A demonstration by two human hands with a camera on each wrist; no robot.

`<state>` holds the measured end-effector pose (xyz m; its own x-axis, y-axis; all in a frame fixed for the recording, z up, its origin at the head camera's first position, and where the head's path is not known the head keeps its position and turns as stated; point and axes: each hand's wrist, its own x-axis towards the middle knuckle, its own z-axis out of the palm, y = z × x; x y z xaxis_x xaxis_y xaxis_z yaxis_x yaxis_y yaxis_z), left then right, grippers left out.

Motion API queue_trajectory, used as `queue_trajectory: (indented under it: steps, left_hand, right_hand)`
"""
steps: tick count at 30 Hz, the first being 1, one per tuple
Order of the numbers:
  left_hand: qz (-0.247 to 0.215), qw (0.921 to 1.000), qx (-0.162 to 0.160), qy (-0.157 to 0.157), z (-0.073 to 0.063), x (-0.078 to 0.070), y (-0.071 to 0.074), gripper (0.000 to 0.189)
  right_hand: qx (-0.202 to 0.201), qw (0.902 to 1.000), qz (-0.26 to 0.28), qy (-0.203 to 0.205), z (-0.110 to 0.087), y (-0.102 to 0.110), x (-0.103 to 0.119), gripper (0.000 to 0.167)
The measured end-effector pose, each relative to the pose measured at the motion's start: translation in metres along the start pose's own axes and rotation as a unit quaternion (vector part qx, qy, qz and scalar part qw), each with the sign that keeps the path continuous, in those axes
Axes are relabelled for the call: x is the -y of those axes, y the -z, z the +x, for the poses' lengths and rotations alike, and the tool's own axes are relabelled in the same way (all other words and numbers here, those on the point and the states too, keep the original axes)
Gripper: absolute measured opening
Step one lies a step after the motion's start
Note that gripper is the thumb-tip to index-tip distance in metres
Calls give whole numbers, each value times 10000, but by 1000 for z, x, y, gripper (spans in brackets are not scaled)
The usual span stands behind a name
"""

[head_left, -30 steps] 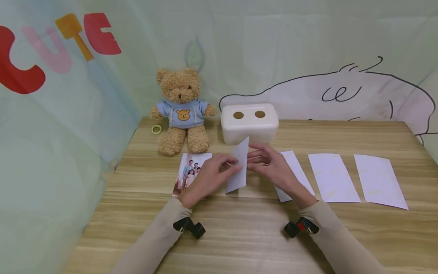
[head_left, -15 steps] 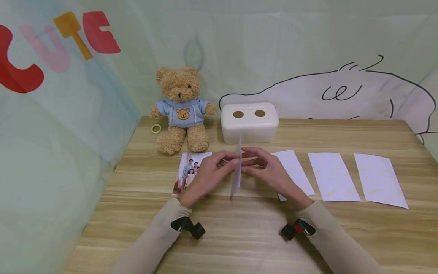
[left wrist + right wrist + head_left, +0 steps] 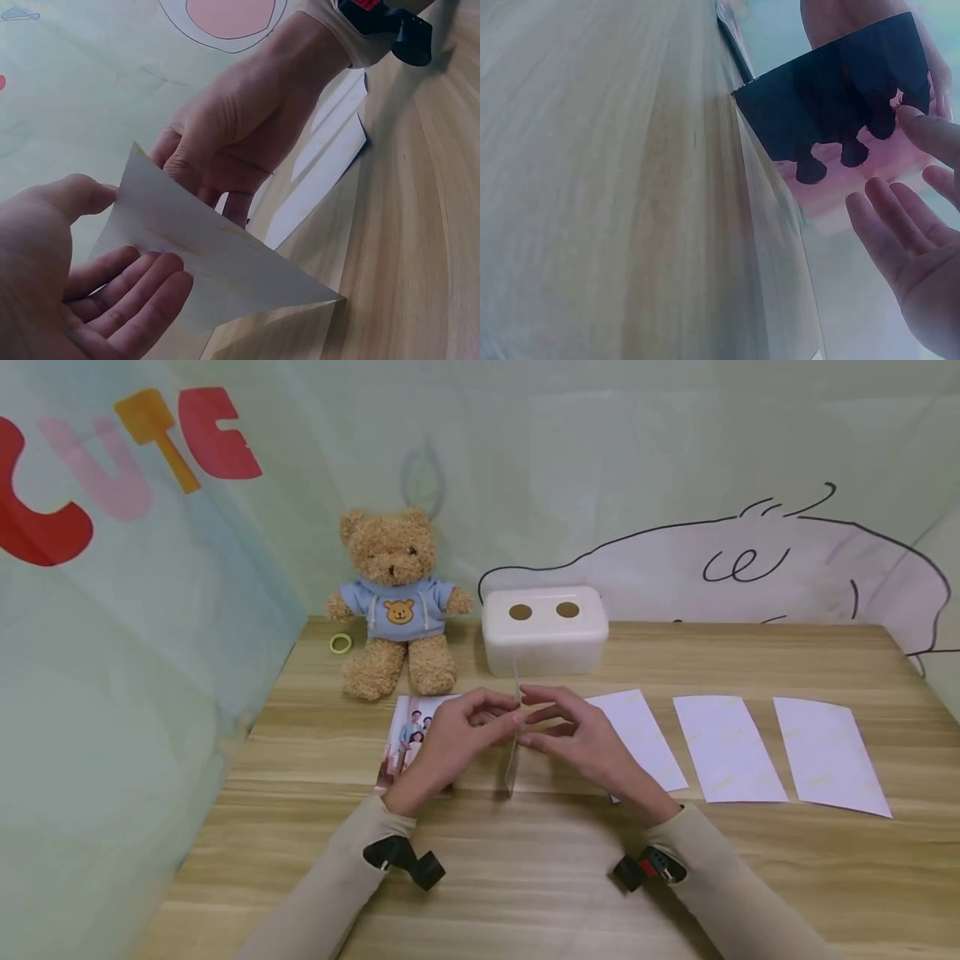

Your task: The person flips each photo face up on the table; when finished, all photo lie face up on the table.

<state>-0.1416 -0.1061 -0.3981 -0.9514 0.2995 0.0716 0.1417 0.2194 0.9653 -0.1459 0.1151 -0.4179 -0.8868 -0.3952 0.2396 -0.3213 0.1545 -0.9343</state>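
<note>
Both hands hold one card point(image 3: 225, 259) on edge above the middle of the table point(image 3: 558, 893), its white, faintly yellow-marked back towards the left hand point(image 3: 468, 727) and its printed face, dark and pink, towards the right hand point(image 3: 588, 735). Fingertips touch it from both sides with fingers bent; whether either hand alone pinches it, I cannot tell, nor whether its lower corner meets the wood. The left hand and wrist cover part of a family photo point(image 3: 405, 739) lying flat beneath, while the right hand and wrist hide part of the nearest of three white sheets point(image 3: 731, 749) laid in a row. Directly behind the card stands a white box point(image 3: 543, 652) with two round holes on top; left of it sits a teddy bear point(image 3: 401, 602) in a blue hoodie, a pale green ring point(image 3: 332, 645) beside it.
</note>
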Motion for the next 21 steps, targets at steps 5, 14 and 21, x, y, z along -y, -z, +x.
queue_trajectory:
  steps: [5,14,21]
  left_hand:
    - [-447,9989,87,96,1,-3,0,31]
    - [-587,9978,-81,299,2,-9,1,27]
    - [-495,9974,-263,464,3,-7,3,27]
  right_hand:
    - [-24,9996,-204,199,0,0,1,61]
    - [-31,9976,-550,411,1,0,3,60]
    - [-216,9962,-748,386,1,2,4,55]
